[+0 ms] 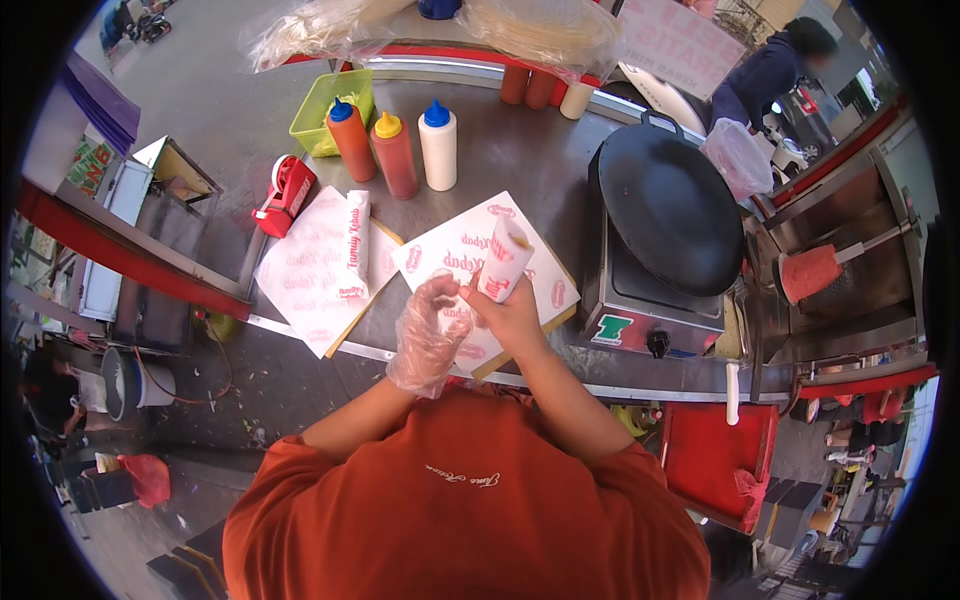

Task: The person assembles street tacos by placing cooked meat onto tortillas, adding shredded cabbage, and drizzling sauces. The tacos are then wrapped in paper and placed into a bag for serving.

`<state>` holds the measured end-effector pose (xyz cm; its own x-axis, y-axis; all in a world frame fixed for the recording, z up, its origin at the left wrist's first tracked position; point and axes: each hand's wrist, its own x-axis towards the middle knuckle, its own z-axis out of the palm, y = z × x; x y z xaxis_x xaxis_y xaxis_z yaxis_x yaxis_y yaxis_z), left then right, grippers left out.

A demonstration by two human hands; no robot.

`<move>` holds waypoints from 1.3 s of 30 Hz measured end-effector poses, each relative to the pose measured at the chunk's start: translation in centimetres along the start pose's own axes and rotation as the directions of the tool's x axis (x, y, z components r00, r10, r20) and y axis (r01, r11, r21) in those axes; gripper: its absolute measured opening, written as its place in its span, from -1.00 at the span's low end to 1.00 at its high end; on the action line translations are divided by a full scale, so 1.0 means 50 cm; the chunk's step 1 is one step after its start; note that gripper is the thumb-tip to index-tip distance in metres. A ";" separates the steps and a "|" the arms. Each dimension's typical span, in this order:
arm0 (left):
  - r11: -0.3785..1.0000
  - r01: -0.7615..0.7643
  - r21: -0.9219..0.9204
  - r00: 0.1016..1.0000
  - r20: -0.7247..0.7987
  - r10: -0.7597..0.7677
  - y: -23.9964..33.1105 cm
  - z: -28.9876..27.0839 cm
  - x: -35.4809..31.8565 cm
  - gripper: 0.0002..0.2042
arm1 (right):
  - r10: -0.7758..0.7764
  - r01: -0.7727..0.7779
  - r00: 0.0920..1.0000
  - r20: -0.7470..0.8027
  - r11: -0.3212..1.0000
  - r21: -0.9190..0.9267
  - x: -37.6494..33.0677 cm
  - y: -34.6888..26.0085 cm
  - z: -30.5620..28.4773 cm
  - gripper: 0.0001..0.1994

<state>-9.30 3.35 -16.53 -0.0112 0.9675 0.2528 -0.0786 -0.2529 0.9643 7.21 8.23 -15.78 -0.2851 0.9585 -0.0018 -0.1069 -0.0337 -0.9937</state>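
Observation:
My right hand [513,317], bare, is closed around a kebab roll in printed white paper [505,262], held tilted above a stack of printed wrapping sheets [432,262]. Filling shows faintly at the roll's upper end. Beside it, my left hand [425,335] wears a clear plastic glove. Its fingers are loosely curved and apart, with nothing visible in them, and their tips come close to my right thumb. A second wrapped roll [355,245] lies on another stack of sheets [308,262] to the left.
A red tape dispenser [286,194], three squeeze bottles [396,155] and a green basket [318,120] stand behind the sheets. On the right, a large black pan [668,205] sits on a stove [650,318]. Beyond it, meat [808,273] hangs on a spit.

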 end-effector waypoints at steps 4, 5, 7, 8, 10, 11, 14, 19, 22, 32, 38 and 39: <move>0.952 -0.179 0.247 0.893 0.448 0.052 0.043 -0.050 0.150 -0.27 | 0.015 0.062 0.941 0.339 0.975 -0.215 0.046 -0.008 -0.064 -0.18; 0.959 -0.174 0.223 0.838 0.545 0.025 0.052 -0.058 0.183 -0.27 | -0.008 0.121 0.947 0.322 0.936 -0.331 0.045 -0.016 -0.076 -0.13; 0.834 -0.522 0.180 0.683 0.674 0.282 0.061 -0.057 0.223 -0.32 | -0.202 0.323 0.933 0.299 0.835 -0.445 0.028 -0.035 -0.088 0.02; 0.880 -0.406 0.246 0.747 0.644 0.164 0.065 -0.051 0.231 -0.34 | -0.266 0.331 0.939 0.217 0.869 -0.367 0.020 -0.048 -0.088 -0.03; 0.912 -0.133 0.389 0.823 0.556 -0.117 0.075 -0.030 0.232 -0.37 | -0.481 0.481 0.876 0.035 0.864 -0.148 0.010 -0.077 -0.082 -0.14; 0.911 -0.254 0.326 0.860 0.508 0.058 0.083 -0.018 0.232 -0.45 | -0.609 0.565 0.792 -0.041 0.758 -0.325 0.018 -0.091 -0.074 -0.41; 0.963 -0.107 0.249 0.952 0.304 0.027 0.119 0.010 0.256 -0.66 | -0.669 0.555 0.734 -0.120 0.691 -0.463 0.076 -0.130 -0.057 -0.78; 0.958 -0.179 0.224 0.973 0.186 0.138 0.138 -0.013 0.279 -0.76 | -0.518 0.523 0.798 -0.308 0.849 -0.075 0.090 -0.119 -0.058 -0.87; 0.766 -0.476 0.432 0.875 0.324 0.360 0.063 -0.038 0.193 -0.83 | -0.476 0.349 0.834 -0.279 0.846 -0.403 -0.021 -0.047 -0.059 -0.81; 0.800 -0.197 0.567 0.943 0.333 -0.003 -0.166 -0.014 0.033 -0.86 | -0.340 0.213 0.928 -0.155 0.822 -0.528 0.082 -0.015 0.112 -0.63; 0.727 -0.435 0.531 0.900 0.282 0.332 -0.191 -0.034 -0.004 -0.78 | 0.270 -0.286 0.950 0.155 0.953 0.095 0.440 0.073 0.550 -0.45; 0.759 -0.381 0.528 0.917 0.321 0.237 -0.195 -0.037 -0.011 -0.78 | 0.495 -0.514 0.857 0.143 0.844 0.153 0.483 0.093 0.601 -0.52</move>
<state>-10.39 5.32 -26.21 0.2908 0.8245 0.4854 0.4710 -0.5650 0.6775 -28.79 22.73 -17.10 -0.4333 0.7642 -0.4777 -0.0900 -0.5641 -0.8208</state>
